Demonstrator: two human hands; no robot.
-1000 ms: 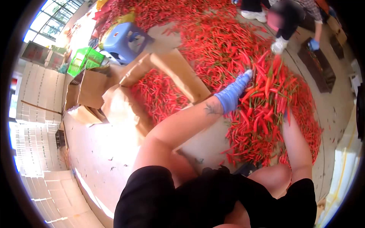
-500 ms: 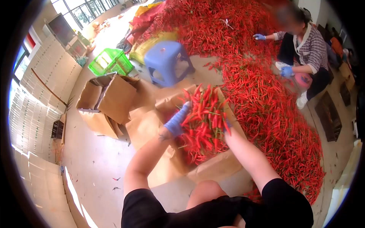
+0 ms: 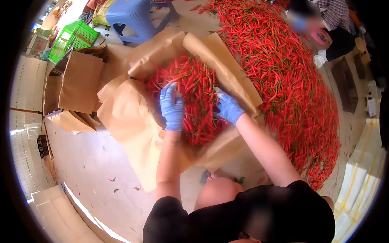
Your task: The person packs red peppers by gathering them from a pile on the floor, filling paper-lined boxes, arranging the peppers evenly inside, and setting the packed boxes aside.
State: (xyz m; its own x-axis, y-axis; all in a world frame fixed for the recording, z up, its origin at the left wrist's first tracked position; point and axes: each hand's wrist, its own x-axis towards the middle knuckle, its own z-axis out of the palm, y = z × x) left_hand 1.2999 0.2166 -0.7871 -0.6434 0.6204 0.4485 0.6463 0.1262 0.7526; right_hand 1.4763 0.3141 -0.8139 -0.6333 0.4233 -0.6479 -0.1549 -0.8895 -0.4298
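Red chili peppers point(image 3: 194, 81) with green stems fill a cardboard box point(image 3: 233, 67) lined with brown paper point(image 3: 129, 109). My left hand point(image 3: 172, 107), in a blue-and-white striped glove, lies on the left part of the peppers with its fingers stretched out. At their right side is my right hand point(image 3: 229, 107), in a similar blue glove, its fingers apart and slightly bent against the peppers. Neither hand is lifting any peppers. Some fingertips are hidden among them.
A large chili pile point(image 3: 283, 93) spreads over the floor to the right, with a co-worker point(image 3: 334, 18) beside it. Empty cardboard boxes point(image 3: 81, 81), a green crate point(image 3: 73, 38) and a blue stool point(image 3: 135, 18) stand at the left and back. White foam boxes point(image 3: 360, 178) line the right side.
The bunch of peppers held up between my hands is now down in the box, and the hands have let go of it. My view has tilted downward.
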